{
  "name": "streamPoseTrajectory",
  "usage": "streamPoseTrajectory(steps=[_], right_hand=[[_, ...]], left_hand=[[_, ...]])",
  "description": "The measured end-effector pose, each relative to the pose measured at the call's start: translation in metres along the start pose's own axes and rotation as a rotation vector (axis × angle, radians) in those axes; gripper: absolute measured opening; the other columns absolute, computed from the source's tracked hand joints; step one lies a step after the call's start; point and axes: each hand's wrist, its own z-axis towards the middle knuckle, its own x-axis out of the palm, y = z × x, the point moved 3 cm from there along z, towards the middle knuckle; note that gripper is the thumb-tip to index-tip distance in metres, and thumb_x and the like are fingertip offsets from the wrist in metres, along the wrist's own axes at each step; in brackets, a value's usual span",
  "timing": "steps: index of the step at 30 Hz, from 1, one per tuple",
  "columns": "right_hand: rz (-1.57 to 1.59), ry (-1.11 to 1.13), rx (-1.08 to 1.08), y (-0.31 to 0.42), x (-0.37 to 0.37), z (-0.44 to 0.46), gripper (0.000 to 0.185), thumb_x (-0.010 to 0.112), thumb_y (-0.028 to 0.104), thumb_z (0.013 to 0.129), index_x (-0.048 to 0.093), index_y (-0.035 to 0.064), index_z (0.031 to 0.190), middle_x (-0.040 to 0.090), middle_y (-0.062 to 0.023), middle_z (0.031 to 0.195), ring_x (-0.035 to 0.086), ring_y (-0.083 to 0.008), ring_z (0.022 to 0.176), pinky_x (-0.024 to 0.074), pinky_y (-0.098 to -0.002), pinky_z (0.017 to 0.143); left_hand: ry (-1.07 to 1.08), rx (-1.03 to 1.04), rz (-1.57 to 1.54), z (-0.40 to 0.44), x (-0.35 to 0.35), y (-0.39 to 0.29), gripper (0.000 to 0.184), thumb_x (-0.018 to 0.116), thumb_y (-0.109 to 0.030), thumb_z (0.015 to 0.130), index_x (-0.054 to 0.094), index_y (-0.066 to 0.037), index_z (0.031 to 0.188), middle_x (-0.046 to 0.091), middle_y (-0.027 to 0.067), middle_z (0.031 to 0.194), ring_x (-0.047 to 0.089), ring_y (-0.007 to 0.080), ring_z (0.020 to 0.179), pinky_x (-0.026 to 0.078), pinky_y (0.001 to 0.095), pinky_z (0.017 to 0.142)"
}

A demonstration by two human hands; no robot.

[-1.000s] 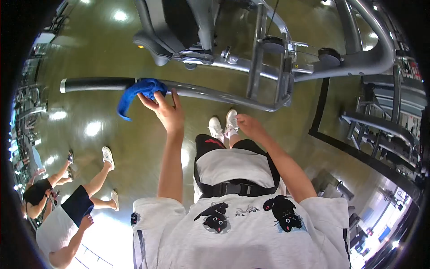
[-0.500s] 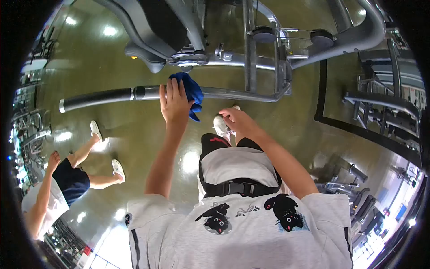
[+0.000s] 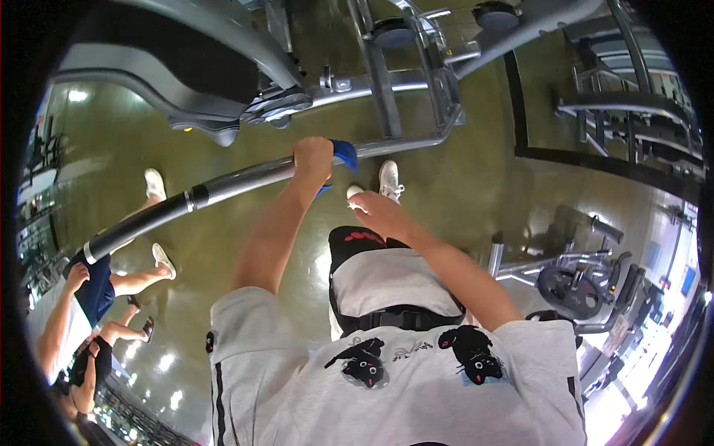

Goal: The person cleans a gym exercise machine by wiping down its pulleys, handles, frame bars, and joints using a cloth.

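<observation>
Head camera view, looking down past a person's white T-shirt (image 3: 409, 386) to a gym floor, with both bare hands in front. A blue cloth (image 3: 344, 154) is on a long metal bar (image 3: 249, 183), part of a grey exercise machine. Over the past second, the cloth and left hand (image 3: 313, 159) have shifted from near the bar's black grip (image 3: 141, 228) onto the bare metal towards its bend, and the spread fingers have closed into a fist. This suggests that the cloth is being drawn along the tube. The left fingers are now curled tightly around bar and cloth together, their tips out of sight. The cloth pokes out on the right side of the fist, with a small strip hanging below the bar; the rest seems hidden beneath the palm and fingers. The right hand (image 3: 383, 215) hangs apart from the bar, overlapping one white shoe in the view, its fingers loosely bent; nothing is visible in it, though its underside cannot be seen. At the left edge, other people's legs and arms appear beyond the grip.
</observation>
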Motion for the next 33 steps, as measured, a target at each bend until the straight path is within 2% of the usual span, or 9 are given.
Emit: streamPoseTrajectory(steps=[4,7,14,19,22,23,26,27,33], right_hand=[[-0.002,-0.007,0.146,-0.011,-0.001,-0.004,0.026,0.053,0.018,0.083,0.059,0.0068,0.106,0.061,-0.0155,0.097,0.059,-0.0322,0.093,0.0469,-0.0422,0.082],[-0.042,-0.083,0.063,-0.012,-0.007,-0.006,0.024,0.053,0.019,0.084,0.059,0.0069,0.103,0.061,-0.0151,0.097,0.06,-0.0322,0.091,0.0479,-0.0417,0.08],[-0.065,-0.067,0.164,-0.003,-0.02,-0.009,0.025,0.05,0.019,0.084,0.059,0.0059,0.104,0.061,-0.0157,0.099,0.06,-0.0322,0.093,0.0476,-0.0413,0.081],[-0.044,0.027,0.177,0.009,-0.028,-0.001,0.026,0.054,0.015,0.083,0.059,0.0061,0.107,0.061,-0.0132,0.102,0.058,-0.0311,0.098,0.0459,-0.0397,0.084],[-0.081,0.029,0.121,0.009,-0.019,0.014,0.025,0.053,0.015,0.084,0.059,0.006,0.106,0.061,-0.0131,0.102,0.058,-0.0313,0.097,0.0458,-0.04,0.084],[-0.067,0.02,0.102,0.01,-0.016,0.018,0.025,0.051,0.015,0.084,0.06,0.007,0.107,0.061,-0.0134,0.1,0.058,-0.0308,0.096,0.046,-0.0393,0.084],[-0.006,0.021,0.077,0.019,-0.01,0.029,0.025,0.05,0.017,0.081,0.062,0.0052,0.1,0.063,-0.0164,0.091,0.061,-0.0336,0.087,0.0484,-0.0441,0.077],[-0.003,0.022,0.079,0.022,-0.009,0.031,0.025,0.05,0.017,0.081,0.062,0.0052,0.1,0.063,-0.0164,0.091,0.061,-0.0336,0.087,0.0484,-0.0441,0.077],[-0.034,0.109,0.073,0.036,-0.014,0.036,0.023,0.048,0.017,0.081,0.062,0.0047,0.094,0.063,-0.0164,0.086,0.062,-0.0344,0.083,0.0485,-0.0459,0.074]], left_hand=[[0.167,0.033,-0.07,0.032,0.009,-0.006,0.04,0.079,-0.034,0.058,0.071,-0.01,0.089,0.068,0.0136,0.093,0.065,0.0278,0.094,0.054,0.0366,0.073],[0.695,0.026,-0.409,0.058,0.019,0.001,0.086,0.055,-0.077,0.062,0.065,-0.007,0.11,0.062,0.0147,0.112,0.061,0.0342,0.096,0.049,0.0449,0.08],[0.753,-0.194,-0.636,0.044,0.014,0.015,0.089,0.03,-0.087,0.068,0.062,-0.018,0.115,0.061,0.0138,0.103,0.061,0.0259,0.091,0.049,0.0421,0.077],[0.559,-0.046,-0.139,0.028,-0.009,0.019,0.099,0.015,-0.085,0.073,0.056,-0.012,0.125,0.061,0.0114,0.115,0.061,0.0293,0.101,0.044,0.0396,0.087],[0.244,0.01,-0.373,0.009,-0.009,0.034,0.098,0.016,-0.083,0.075,0.057,-0.006,0.121,0.064,0.0156,0.107,0.06,0.0302,0.101,0.044,0.0387,0.088],[0.225,0.01,-0.506,0.011,-0.007,0.046,0.086,0.04,-0.076,0.076,0.054,-0.003,0.119,0.065,0.0188,0.097,0.062,0.0332,0.095,0.046,0.0389,0.084],[0.38,0.273,-0.59,-0.017,-0.028,0.059,0.074,0.066,-0.059,0.07,0.051,-0.002,0.116,0.066,0.0197,0.093,0.064,0.0358,0.087,0.049,0.0389,0.076],[0.122,0.295,-0.356,-0.01,0.001,0.067,0.065,0.078,-0.045,0.061,0.055,-0.002,0.104,0.067,0.0167,0.085,0.065,0.0343,0.08,0.051,0.0394,0.069],[-0.021,0.174,-0.082,-0.015,-0.012,0.022,0.053,0.08,-0.039,0.059,0.054,-0.005,0.091,0.066,0.0144,0.075,0.067,0.0313,0.076,0.052,0.0434,0.063]])
